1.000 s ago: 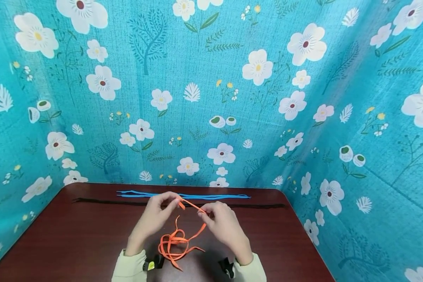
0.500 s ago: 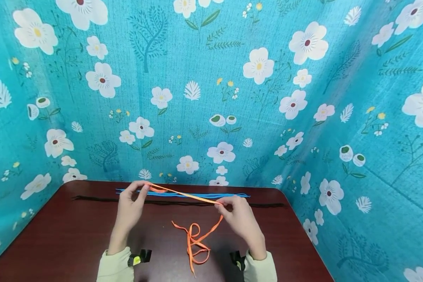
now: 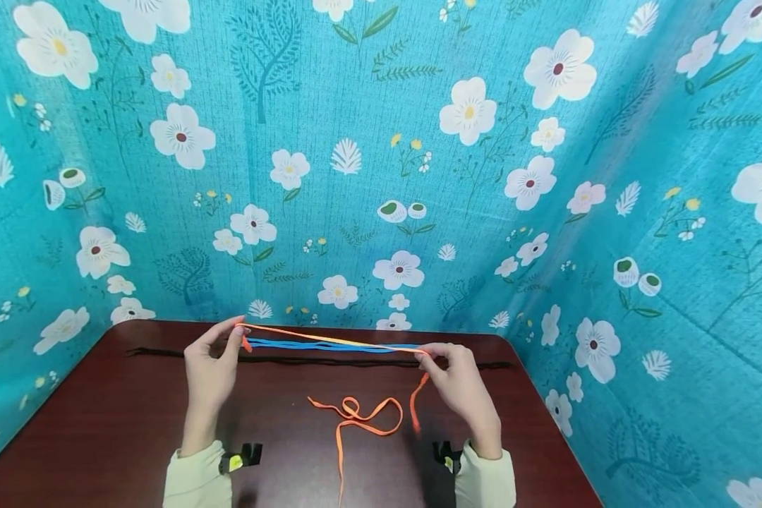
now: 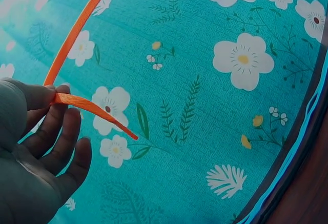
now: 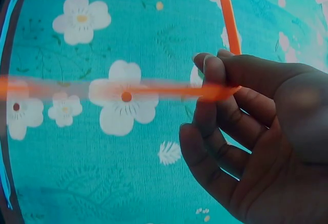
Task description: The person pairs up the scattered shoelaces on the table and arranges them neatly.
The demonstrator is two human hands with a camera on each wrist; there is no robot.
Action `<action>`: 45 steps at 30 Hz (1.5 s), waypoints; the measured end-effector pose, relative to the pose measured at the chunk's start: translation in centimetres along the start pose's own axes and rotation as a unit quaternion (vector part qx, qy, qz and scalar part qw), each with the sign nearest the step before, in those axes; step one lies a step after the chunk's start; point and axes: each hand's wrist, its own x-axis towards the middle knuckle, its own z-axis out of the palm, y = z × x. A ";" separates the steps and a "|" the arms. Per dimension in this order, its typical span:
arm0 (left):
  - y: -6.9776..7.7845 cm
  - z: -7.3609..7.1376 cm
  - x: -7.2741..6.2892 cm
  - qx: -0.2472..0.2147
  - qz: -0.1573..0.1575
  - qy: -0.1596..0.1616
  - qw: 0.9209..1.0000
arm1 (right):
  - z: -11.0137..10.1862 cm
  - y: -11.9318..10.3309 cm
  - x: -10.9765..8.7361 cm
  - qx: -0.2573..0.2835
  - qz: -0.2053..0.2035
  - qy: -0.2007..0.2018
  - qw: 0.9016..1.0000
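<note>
An orange shoelace (image 3: 330,339) is stretched almost straight between the two hands above the table. My left hand (image 3: 211,367) pinches it close to one end between thumb and fingers; in the left wrist view the short tip (image 4: 97,111) sticks out past the fingers. My right hand (image 3: 462,384) pinches the lace further along, and a tail hangs below it, blurred in the right wrist view. On the table between the hands lies a looped length of orange lace (image 3: 371,427); whether it joins the held one I cannot tell.
Blue laces (image 3: 317,346) lie along the back of the dark brown table (image 3: 279,451), partly behind the stretched lace. Black laces (image 3: 355,363) run sideways just in front of them. A teal flowered curtain (image 3: 330,240) closes off the back and sides.
Both hands have moved apart, the left to the left and the right to the right, pulling the orange lace out long. The orange tangle on the table has loosened into fewer loops.
</note>
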 end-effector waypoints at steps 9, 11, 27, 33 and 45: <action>-0.6 -1.5 0.4 -0.014 -0.004 0.049 0.999 | -2.0 1.5 -0.3 -0.008 0.025 0.031 0.999; -0.7 -1.8 0.5 -0.011 -0.006 0.062 0.998 | -2.3 1.9 -0.4 -0.012 0.035 0.028 0.999; -1.2 -3.4 0.7 -0.011 -0.015 0.104 0.994 | -4.8 3.8 -1.4 0.002 0.085 -0.114 0.990; -1.5 -4.6 0.6 0.014 -0.041 0.118 0.992 | -5.3 4.1 -1.8 0.012 0.090 -0.153 0.984; -2.0 -5.5 0.7 0.040 -0.097 0.118 0.987 | -3.6 4.2 -0.9 -0.003 0.036 -0.172 0.984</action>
